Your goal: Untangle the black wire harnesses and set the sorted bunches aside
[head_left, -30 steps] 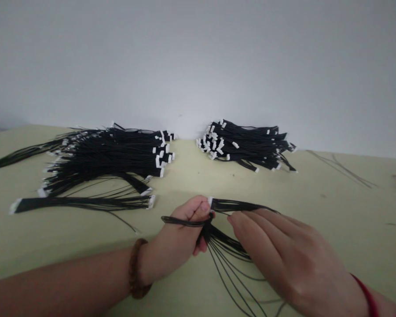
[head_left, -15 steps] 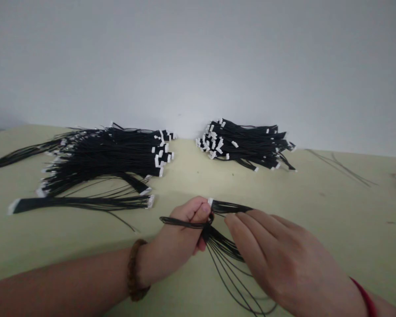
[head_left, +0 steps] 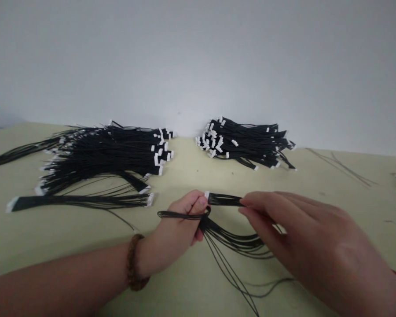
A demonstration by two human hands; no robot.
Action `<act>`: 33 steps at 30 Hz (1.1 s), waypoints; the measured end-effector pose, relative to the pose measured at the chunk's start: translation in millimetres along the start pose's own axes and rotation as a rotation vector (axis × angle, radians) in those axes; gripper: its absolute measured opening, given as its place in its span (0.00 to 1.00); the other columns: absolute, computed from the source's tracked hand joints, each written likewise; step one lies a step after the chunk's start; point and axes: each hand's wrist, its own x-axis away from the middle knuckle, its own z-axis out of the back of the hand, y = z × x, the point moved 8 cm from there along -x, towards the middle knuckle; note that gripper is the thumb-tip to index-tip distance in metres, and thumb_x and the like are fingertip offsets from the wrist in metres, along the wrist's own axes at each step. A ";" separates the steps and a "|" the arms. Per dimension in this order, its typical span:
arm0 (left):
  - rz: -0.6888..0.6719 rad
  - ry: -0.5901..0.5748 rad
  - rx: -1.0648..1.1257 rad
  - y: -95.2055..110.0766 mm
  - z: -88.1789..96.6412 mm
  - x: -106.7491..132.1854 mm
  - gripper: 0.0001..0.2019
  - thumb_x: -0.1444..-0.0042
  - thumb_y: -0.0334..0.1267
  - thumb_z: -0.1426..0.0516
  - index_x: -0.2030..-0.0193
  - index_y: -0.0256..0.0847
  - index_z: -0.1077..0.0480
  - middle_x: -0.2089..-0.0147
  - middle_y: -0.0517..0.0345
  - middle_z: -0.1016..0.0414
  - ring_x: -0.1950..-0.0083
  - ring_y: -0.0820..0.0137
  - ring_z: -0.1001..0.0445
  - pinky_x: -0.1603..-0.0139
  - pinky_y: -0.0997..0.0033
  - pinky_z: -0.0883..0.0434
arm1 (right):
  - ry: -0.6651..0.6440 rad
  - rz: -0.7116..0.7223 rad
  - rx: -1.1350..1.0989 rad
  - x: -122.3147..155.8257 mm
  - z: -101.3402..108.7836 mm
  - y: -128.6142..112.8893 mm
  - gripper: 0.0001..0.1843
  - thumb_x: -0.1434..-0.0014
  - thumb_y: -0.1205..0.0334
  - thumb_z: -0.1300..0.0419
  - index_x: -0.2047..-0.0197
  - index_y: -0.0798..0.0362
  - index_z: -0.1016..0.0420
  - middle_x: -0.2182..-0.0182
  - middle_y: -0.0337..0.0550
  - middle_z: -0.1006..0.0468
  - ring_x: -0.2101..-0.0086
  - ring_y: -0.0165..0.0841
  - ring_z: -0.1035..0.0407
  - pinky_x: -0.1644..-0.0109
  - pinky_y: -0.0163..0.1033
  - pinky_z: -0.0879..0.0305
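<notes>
Two wire heaps [head_left: 105,152] lie on a pale-green table [head_left: 185,176] beside a white wall [head_left: 198,61].

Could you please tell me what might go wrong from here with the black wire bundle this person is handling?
The loose wires fanning from the black wire bundle are unbound on the table, so they could snag or tangle. The wire loop depends on the left hand pinching it, so it might slacken if that grip eases. The right hand holds the strands near the white connector, so a hard pull could strain that joint.
</notes>
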 end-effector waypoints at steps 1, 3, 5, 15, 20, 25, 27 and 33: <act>0.015 0.013 0.002 -1.4 1.0 -0.6 0.17 0.42 0.50 0.55 0.72 0.38 0.41 0.85 0.68 0.45 0.85 0.82 0.46 0.87 0.84 0.50 | 0.003 -0.037 -0.006 1.1 4.7 4.1 0.06 0.40 0.60 0.50 0.64 0.51 0.34 0.76 0.37 0.30 0.79 0.26 0.39 0.76 0.36 0.48; 0.035 0.029 0.021 -4.2 2.1 -1.9 0.17 0.43 0.50 0.55 0.72 0.39 0.41 0.84 0.68 0.44 0.85 0.82 0.45 0.87 0.84 0.49 | 0.037 -0.095 -0.005 3.6 14.6 9.0 0.08 0.41 0.56 0.50 0.64 0.50 0.34 0.77 0.36 0.30 0.80 0.26 0.38 0.78 0.35 0.48; 0.047 0.029 0.058 -7.0 1.7 -3.3 0.17 0.43 0.51 0.55 0.72 0.39 0.41 0.83 0.68 0.43 0.84 0.81 0.44 0.87 0.84 0.48 | 0.061 -0.121 -0.001 6.4 20.1 8.2 0.09 0.42 0.54 0.49 0.65 0.49 0.34 0.78 0.35 0.30 0.80 0.26 0.38 0.78 0.34 0.47; 0.031 0.037 0.118 -8.0 1.6 -2.4 0.16 0.44 0.51 0.53 0.72 0.40 0.41 0.84 0.68 0.43 0.85 0.81 0.45 0.87 0.84 0.47 | -0.537 -0.224 -0.259 14.8 -57.0 -17.7 0.13 0.42 0.65 0.52 0.75 0.50 0.32 0.76 0.37 0.28 0.76 0.30 0.34 0.75 0.34 0.44; -0.023 0.018 0.069 0.0 1.3 -0.9 0.16 0.43 0.49 0.54 0.72 0.39 0.42 0.85 0.69 0.44 0.85 0.81 0.46 0.87 0.84 0.50 | -0.497 -0.284 -0.401 7.5 -65.0 -16.2 0.12 0.43 0.65 0.51 0.75 0.51 0.33 0.76 0.34 0.29 0.74 0.26 0.36 0.70 0.33 0.45; -0.019 0.017 0.054 -2.3 1.0 -1.7 0.16 0.43 0.50 0.55 0.72 0.39 0.42 0.85 0.69 0.43 0.85 0.82 0.45 0.87 0.85 0.49 | -0.444 -0.363 -0.522 1.5 -59.7 -5.9 0.09 0.46 0.67 0.50 0.75 0.53 0.33 0.80 0.34 0.33 0.79 0.24 0.42 0.76 0.31 0.49; -0.019 0.016 0.053 -3.6 0.6 -2.1 0.16 0.43 0.51 0.55 0.71 0.39 0.42 0.84 0.69 0.43 0.85 0.82 0.44 0.88 0.85 0.49 | -0.512 -0.467 -0.787 2.1 -60.4 2.7 0.07 0.46 0.67 0.51 0.70 0.53 0.32 0.81 0.34 0.35 0.81 0.23 0.44 0.79 0.29 0.50; 0.012 0.028 0.039 -4.5 0.8 -1.7 0.17 0.43 0.51 0.55 0.72 0.39 0.42 0.85 0.68 0.44 0.85 0.82 0.45 0.87 0.85 0.49 | -0.603 -0.427 -1.541 -3.5 -35.8 28.5 0.07 0.46 0.63 0.46 0.66 0.54 0.27 0.75 0.40 0.31 0.77 0.24 0.38 0.74 0.30 0.41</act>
